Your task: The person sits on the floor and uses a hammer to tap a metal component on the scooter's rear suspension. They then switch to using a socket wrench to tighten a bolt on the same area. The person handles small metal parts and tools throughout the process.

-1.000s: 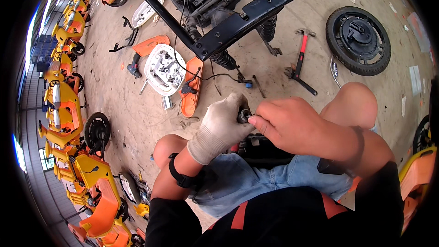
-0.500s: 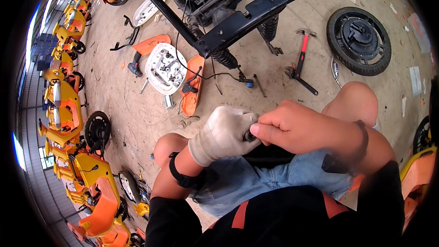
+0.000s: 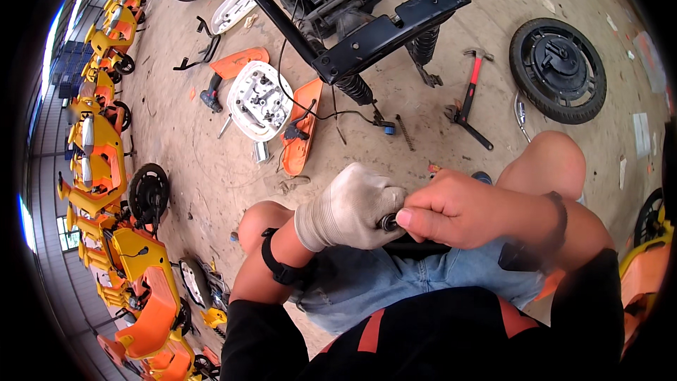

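Note:
My left hand (image 3: pixel 354 206), in a pale work glove, is closed in a fist around a small dark part with a round, ring-like metal end (image 3: pixel 388 222). Most of that part is hidden inside the glove, so its kind does not show. My right hand (image 3: pixel 451 209) is bare and touches the left one. Its thumb and fingers pinch at the ring-like end. Both hands are held over my lap, above the jeans (image 3: pixel 367 275). Beyond them stands a black scooter frame (image 3: pixel 395 32) with two shock absorbers; a loose coil spring (image 3: pixel 404 132) lies on the floor below it.
Right of the frame lie a red-handled hammer (image 3: pixel 474 81), an adjustable wrench (image 3: pixel 469 127), a ratchet (image 3: pixel 521 114) and a wheel (image 3: pixel 558 70). Left are a white plastic cover (image 3: pixel 259 101), orange panels (image 3: pixel 302 144) and a power drill (image 3: pixel 211 93). Yellow scooters (image 3: pixel 141 268) line the left side.
Both hands have shifted slightly, still together at the same part, and a little more of its round end shows. The whole view has moved slightly.

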`<state>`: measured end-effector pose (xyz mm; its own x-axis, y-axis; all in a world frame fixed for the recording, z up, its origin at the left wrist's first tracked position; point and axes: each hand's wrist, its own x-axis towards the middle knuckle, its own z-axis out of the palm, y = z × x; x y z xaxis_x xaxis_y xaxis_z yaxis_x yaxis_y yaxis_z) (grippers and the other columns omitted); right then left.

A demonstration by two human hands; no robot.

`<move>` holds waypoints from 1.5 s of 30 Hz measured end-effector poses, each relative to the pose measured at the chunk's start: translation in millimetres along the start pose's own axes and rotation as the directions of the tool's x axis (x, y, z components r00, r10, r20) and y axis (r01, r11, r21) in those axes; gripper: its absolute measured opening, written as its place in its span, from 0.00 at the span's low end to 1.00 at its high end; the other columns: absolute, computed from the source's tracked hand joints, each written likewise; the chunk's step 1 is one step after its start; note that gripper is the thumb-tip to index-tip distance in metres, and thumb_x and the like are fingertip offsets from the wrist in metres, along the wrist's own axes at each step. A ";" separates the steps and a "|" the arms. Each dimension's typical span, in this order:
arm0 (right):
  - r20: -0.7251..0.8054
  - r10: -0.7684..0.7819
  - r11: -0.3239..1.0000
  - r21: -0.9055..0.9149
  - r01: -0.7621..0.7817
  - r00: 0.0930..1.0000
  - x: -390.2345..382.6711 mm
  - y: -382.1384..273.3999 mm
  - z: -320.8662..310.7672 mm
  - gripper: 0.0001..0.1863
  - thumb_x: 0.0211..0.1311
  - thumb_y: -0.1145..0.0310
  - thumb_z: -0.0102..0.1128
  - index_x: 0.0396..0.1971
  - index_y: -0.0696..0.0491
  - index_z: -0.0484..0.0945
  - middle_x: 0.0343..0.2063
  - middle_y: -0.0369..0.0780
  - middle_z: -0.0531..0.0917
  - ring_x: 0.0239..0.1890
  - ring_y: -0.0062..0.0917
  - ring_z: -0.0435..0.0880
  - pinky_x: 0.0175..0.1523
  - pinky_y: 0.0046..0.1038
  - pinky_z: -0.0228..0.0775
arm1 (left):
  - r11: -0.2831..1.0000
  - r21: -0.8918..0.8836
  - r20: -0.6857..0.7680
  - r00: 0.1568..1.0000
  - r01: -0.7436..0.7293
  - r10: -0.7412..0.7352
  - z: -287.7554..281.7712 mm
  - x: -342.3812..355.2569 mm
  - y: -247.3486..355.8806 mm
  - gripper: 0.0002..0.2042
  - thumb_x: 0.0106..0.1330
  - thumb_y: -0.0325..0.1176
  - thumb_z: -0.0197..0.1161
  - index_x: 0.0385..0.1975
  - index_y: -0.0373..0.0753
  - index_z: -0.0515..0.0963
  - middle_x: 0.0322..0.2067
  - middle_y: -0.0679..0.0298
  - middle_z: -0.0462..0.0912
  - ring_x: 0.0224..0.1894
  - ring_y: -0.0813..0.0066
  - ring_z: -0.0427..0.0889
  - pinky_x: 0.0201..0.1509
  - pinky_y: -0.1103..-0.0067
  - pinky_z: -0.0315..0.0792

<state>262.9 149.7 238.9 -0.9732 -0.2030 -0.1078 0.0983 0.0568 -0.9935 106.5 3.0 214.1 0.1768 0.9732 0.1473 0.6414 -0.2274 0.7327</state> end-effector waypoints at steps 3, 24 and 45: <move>0.021 0.010 1.000 0.026 -0.010 1.000 -1.4 1.1 1.7 0.23 0.72 0.59 0.47 0.19 0.57 0.75 0.12 0.40 0.75 0.15 0.26 0.72 0.25 0.29 0.65 | 0.999 -0.014 -0.007 0.999 -0.041 0.041 0.7 -0.9 -1.8 0.12 0.46 0.35 0.69 0.17 0.40 0.71 0.16 0.60 0.73 0.19 0.55 0.75 0.22 0.67 0.68; -0.607 0.236 0.971 0.184 -0.155 0.759 10.4 3.2 -9.5 0.25 0.71 0.54 0.50 0.17 0.57 0.69 0.12 0.31 0.67 0.16 0.15 0.64 0.22 0.23 0.57 | 0.093 -0.970 0.017 0.444 0.224 -0.896 -16.5 7.6 21.4 0.15 0.72 0.45 0.53 0.27 0.46 0.62 0.18 0.69 0.66 0.12 0.81 0.60 0.14 0.84 0.51; -0.657 0.113 0.922 -0.212 -0.326 0.746 19.6 -7.4 -9.5 0.23 0.70 0.58 0.54 0.19 0.61 0.66 0.13 0.34 0.62 0.20 0.14 0.59 0.22 0.26 0.56 | -0.173 -0.949 -0.190 0.918 -0.262 -0.347 -10.6 -10.8 15.1 0.18 0.73 0.47 0.49 0.51 0.40 0.73 0.13 0.71 0.58 0.12 0.81 0.56 0.16 0.82 0.53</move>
<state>241.2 154.6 244.5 -0.8511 0.4970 -0.1693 0.3636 0.3252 -0.8730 106.3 -10.5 230.6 -0.2022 0.9793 0.0075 -0.8663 -0.1824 0.4650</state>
